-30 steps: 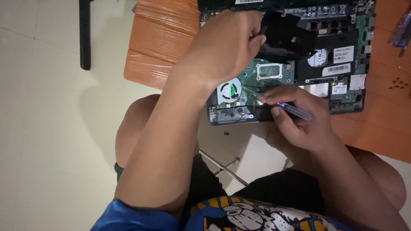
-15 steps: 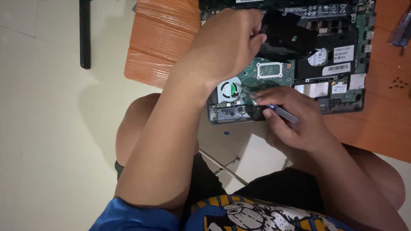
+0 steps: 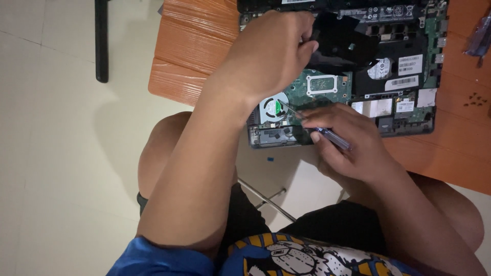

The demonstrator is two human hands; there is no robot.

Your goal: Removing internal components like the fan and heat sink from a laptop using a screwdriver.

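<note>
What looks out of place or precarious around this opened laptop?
The opened laptop juts past the orange table edge, over the lap. A black film sheet is lifted by the left hand. Small screws lie loose on the table.

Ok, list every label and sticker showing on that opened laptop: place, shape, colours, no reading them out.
Round sticker: centre of the board, white with dark print.
Upper rectangular label: right of it, white, on black.
Long barcode label: just below, white with dark bars.
Paired labels: lower right, white rectangles above the right hand.
Fan sticker: fan hub, green.
</note>
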